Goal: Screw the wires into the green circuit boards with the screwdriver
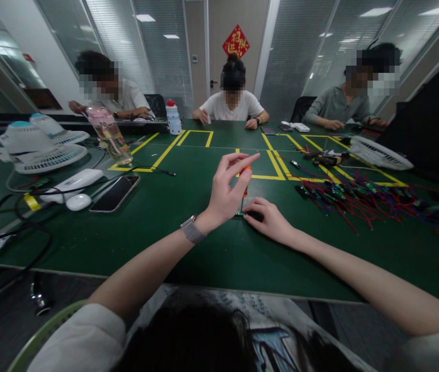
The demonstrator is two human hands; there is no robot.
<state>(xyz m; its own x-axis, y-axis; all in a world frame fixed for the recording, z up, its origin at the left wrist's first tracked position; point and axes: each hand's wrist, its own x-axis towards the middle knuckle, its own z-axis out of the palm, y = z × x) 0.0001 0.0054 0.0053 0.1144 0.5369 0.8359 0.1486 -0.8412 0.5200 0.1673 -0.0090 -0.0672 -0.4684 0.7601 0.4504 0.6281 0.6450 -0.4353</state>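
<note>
My left hand (227, 188), with a grey watch on the wrist, is raised over the green table (204, 243) and grips an orange-handled screwdriver (246, 178) held upright, its tip pointing down. My right hand (268, 217) lies on the table just right of it, fingers pinched on a small dark part with a green circuit board (242, 212) under the screwdriver tip. Most of that part is hidden by my fingers.
A heap of red, blue and black wired parts (359, 199) lies to the right. A phone (114, 194), white mouse (78, 202), cables, two white fans (41, 147) and a pink bottle (111, 135) sit at the left. Three people sit across the table.
</note>
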